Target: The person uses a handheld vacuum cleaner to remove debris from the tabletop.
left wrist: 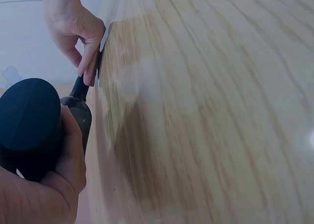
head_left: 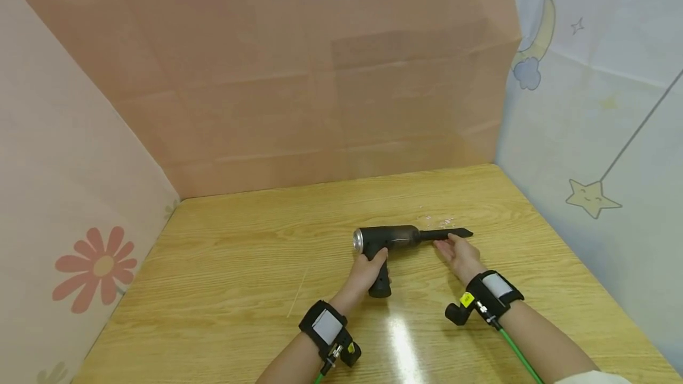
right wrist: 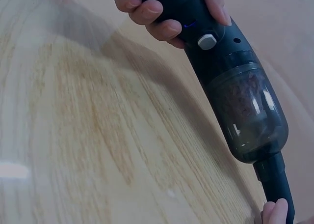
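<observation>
A black handheld vacuum cleaner [head_left: 386, 234] is held level just above the table, its narrow nozzle [head_left: 433, 234] pointing right. My left hand [head_left: 365, 272] grips its handle, fingers curled round it. Near the nozzle's tip, my right hand [head_left: 463, 258] pinches the tube between thumb and fingers. The right wrist view shows a smoky clear dust cup [right wrist: 248, 111] with reddish-brown contents, a pale button [right wrist: 206, 41] and a small blue light. Tiny pinkish scraps [head_left: 447, 222] lie on the table just behind the nozzle.
The wood-grain table [head_left: 224, 253] bears a thin pale stick [head_left: 297, 294] left of the vacuum. An orange-brown sheet [head_left: 256, 76] stands along the back. Patterned panels rise on the left [head_left: 64, 153] and right [head_left: 603, 105]. Green cables [head_left: 517, 351] run from the wrist cameras.
</observation>
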`<state>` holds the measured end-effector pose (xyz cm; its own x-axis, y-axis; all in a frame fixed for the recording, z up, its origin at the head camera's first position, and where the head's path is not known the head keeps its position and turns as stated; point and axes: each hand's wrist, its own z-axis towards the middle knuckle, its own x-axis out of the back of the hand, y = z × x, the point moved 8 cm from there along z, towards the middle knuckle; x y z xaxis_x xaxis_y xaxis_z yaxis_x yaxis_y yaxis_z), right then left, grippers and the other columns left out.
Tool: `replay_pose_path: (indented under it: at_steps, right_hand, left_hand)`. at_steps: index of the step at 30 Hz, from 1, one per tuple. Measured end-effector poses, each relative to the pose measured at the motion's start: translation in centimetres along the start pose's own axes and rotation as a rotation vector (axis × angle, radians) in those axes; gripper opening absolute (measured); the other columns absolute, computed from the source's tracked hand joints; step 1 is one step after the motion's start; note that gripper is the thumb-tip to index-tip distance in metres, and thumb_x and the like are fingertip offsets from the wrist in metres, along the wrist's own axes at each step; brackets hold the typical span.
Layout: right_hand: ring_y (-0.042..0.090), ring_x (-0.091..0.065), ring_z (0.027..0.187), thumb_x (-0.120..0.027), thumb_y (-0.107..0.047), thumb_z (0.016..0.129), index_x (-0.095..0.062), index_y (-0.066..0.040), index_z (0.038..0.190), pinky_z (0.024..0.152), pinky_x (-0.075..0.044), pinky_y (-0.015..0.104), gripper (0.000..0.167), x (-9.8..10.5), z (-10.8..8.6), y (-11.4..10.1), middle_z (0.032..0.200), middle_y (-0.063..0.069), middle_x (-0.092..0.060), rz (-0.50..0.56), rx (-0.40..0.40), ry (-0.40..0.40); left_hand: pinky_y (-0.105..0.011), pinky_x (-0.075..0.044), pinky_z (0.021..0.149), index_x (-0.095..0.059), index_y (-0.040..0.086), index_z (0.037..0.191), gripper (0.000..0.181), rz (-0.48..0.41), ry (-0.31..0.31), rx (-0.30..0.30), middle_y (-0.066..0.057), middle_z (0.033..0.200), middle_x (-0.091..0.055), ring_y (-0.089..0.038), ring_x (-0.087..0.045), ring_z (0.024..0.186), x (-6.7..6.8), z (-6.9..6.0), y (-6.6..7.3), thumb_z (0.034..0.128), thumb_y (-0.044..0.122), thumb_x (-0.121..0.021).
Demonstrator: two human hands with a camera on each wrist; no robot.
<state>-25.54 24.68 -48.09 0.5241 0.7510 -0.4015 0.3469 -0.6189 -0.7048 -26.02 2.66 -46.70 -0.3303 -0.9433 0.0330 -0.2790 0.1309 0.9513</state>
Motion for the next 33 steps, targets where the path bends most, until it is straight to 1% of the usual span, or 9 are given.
replay_pose_path:
  at_steps: [7, 11, 13, 14, 23, 26, 29, 31, 33]
  right_hand:
    - [0.005, -0.066, 0.069, -0.034, -0.013, 0.102, -0.044, -0.007, 0.106, 0.087, -0.051, 0.014, 0.013, -0.9, -0.3, 0.4, 0.071, 0.001, -0.060, -0.003, -0.002, -0.039]
    - [0.006, -0.066, 0.069, -0.033, -0.013, 0.102, -0.044, -0.005, 0.103, 0.089, -0.050, 0.015, 0.013, -1.4, -0.4, 0.7, 0.072, 0.001, -0.060, 0.012, -0.013, -0.056]
    - [0.006, -0.066, 0.069, -0.033, -0.013, 0.102, -0.043, -0.005, 0.101, 0.089, -0.050, 0.015, 0.013, -1.7, -0.3, 1.0, 0.073, 0.002, -0.060, 0.008, -0.018, -0.061]
    - [0.006, -0.066, 0.069, -0.033, -0.013, 0.102, -0.043, -0.003, 0.106, 0.088, -0.051, 0.014, 0.015, -1.8, -0.3, 1.2, 0.073, 0.002, -0.060, 0.006, -0.017, -0.066]
    - [0.006, -0.066, 0.068, -0.032, -0.012, 0.103, -0.044, -0.003, 0.104, 0.085, -0.051, 0.014, 0.015, -3.9, -0.6, 2.7, 0.072, 0.001, -0.061, -0.016, -0.018, -0.113]
    - [0.005, -0.065, 0.069, -0.031, -0.012, 0.103, -0.043, -0.001, 0.120, 0.087, -0.051, 0.014, 0.024, -4.5, -0.6, 3.0, 0.074, 0.001, -0.060, -0.028, -0.022, -0.111]
    - [0.005, -0.065, 0.070, -0.031, -0.013, 0.103, -0.029, 0.002, 0.142, 0.091, -0.049, 0.014, 0.042, -5.2, -0.5, 3.2, 0.083, 0.002, -0.058, -0.036, -0.021, -0.109]
    - [0.005, -0.064, 0.073, -0.030, -0.013, 0.104, -0.017, 0.002, 0.149, 0.094, -0.048, 0.015, 0.050, -5.6, -0.4, 3.2, 0.092, 0.004, -0.055, -0.045, -0.016, -0.108]
    - [0.005, -0.063, 0.075, -0.030, -0.014, 0.104, -0.015, 0.001, 0.150, 0.096, -0.047, 0.017, 0.051, -5.9, -0.3, 3.2, 0.097, 0.006, -0.053, -0.044, -0.012, -0.099]
  left_hand:
    - [-0.031, -0.055, 0.065, -0.049, -0.005, 0.107, 0.054, 0.042, 0.000, -0.038, -0.009, 0.082, -0.059, -0.017, -0.066, 0.066, 1.2, 0.5, -0.7, 0.0954, 0.048, -0.052]
    - [-0.032, -0.056, 0.067, -0.050, -0.006, 0.108, 0.044, 0.032, 0.012, -0.025, -0.009, 0.082, -0.058, -0.015, -0.065, 0.064, 1.6, -0.4, 0.1, 0.0986, 0.037, -0.050]
    - [-0.031, -0.056, 0.067, -0.051, -0.006, 0.106, 0.036, 0.027, 0.017, -0.013, -0.007, 0.080, -0.058, -0.013, -0.063, 0.062, 1.9, -1.6, 1.1, 0.0998, 0.030, -0.049]
    - [-0.030, -0.055, 0.066, -0.051, -0.006, 0.105, 0.035, 0.028, 0.019, -0.017, -0.006, 0.078, -0.057, -0.012, -0.062, 0.061, 2.1, -1.7, 1.2, 0.0999, 0.029, -0.048]
    - [-0.028, -0.054, 0.063, -0.048, -0.007, 0.108, 0.043, 0.073, 0.056, -0.008, -0.009, 0.081, -0.060, -0.011, -0.061, 0.062, 4.9, -1.6, -0.1, 0.0990, 0.035, -0.048]
    - [-0.028, -0.054, 0.063, -0.047, -0.007, 0.109, 0.043, 0.072, 0.072, 0.003, -0.007, 0.079, -0.059, -0.011, -0.061, 0.063, 5.5, -1.6, 0.0, 0.0990, 0.035, -0.048]
    - [-0.027, -0.053, 0.062, -0.047, -0.008, 0.110, 0.043, 0.066, 0.084, 0.009, -0.007, 0.080, -0.058, -0.011, -0.060, 0.062, 6.0, -1.5, 0.0, 0.0990, 0.034, -0.048]
    - [-0.026, -0.053, 0.062, -0.046, -0.007, 0.111, 0.043, 0.057, 0.091, 0.013, -0.009, 0.081, -0.059, -0.011, -0.060, 0.062, 6.3, -1.5, 0.0, 0.0989, 0.034, -0.048]
    - [-0.026, -0.053, 0.063, -0.047, -0.007, 0.110, 0.043, 0.063, 0.091, 0.007, -0.010, 0.082, -0.059, -0.011, -0.061, 0.063, 6.5, -1.4, 0.1, 0.0990, 0.034, -0.048]
